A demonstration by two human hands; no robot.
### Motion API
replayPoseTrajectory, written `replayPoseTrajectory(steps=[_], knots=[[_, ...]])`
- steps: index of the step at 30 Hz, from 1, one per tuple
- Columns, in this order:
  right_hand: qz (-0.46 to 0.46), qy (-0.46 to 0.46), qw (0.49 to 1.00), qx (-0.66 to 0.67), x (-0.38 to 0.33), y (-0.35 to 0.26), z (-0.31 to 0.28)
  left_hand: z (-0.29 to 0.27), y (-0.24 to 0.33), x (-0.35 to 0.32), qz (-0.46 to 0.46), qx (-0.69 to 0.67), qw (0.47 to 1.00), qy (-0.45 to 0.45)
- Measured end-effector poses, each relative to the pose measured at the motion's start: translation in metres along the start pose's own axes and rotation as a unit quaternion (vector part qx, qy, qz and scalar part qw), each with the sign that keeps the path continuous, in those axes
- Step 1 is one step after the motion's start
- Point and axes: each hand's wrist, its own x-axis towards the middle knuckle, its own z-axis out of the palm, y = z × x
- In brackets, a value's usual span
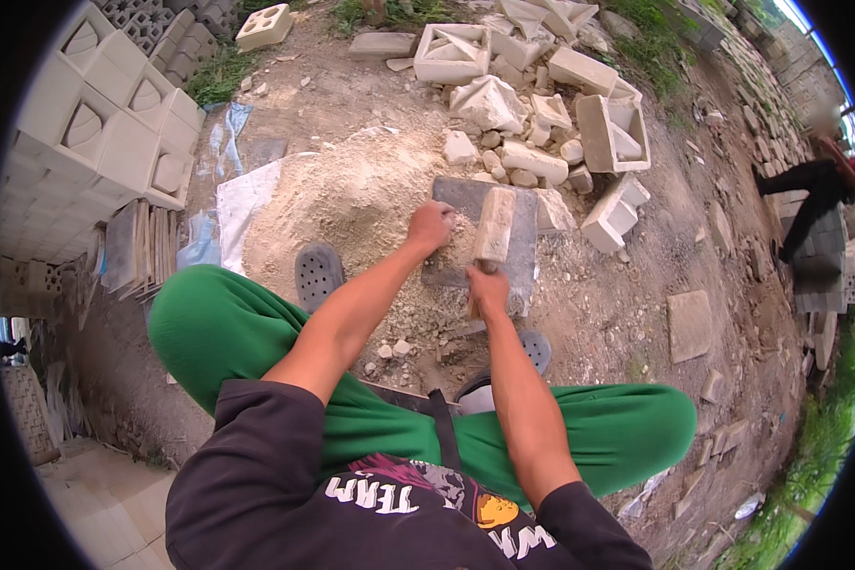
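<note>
My right hand (pixel 488 290) is wrapped round the short handle of a dusty mallet (pixel 495 224). The mallet's long, blocky, pale head is over a dark flat slab (pixel 522 249) on the ground in front of me. My left hand (pixel 431 226) rests at the slab's left side with its fingers curled in; whatever they hold is hidden. Crushed pale rubble (pixel 460 243) lies on the slab between the left hand and the mallet. A wide heap of pale crumbs and powder (pixel 342 195) spreads to the left of the slab.
Broken pale blocks (pixel 489 103) pile up beyond the slab, with hollow block pieces (pixel 614 133) at their right. Stacked blocks (pixel 114 114) stand at the left beside upright thin boards (pixel 152 247). A flat stone (pixel 690 325) lies at right. Another person (pixel 817 185) sits at the far right.
</note>
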Motion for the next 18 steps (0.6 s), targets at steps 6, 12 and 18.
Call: replayPoseTrajectory(steps=[6,12,18], knots=[[-0.045,-0.032,0.998,-0.019,-0.007,-0.047,-0.011,-0.016,-0.029,-0.036,-0.027,-0.018,0.999,-0.005],[-0.125,-0.076,0.988,-0.045,-0.016,-0.052,-0.007,-0.02,-0.03,-0.058,0.042,-0.005,0.999,-0.032],[-0.063,-0.109,0.966,-0.226,-0.007,-0.031,-0.005,-0.017,-0.03,-0.052,0.011,0.033,0.997,-0.062]])
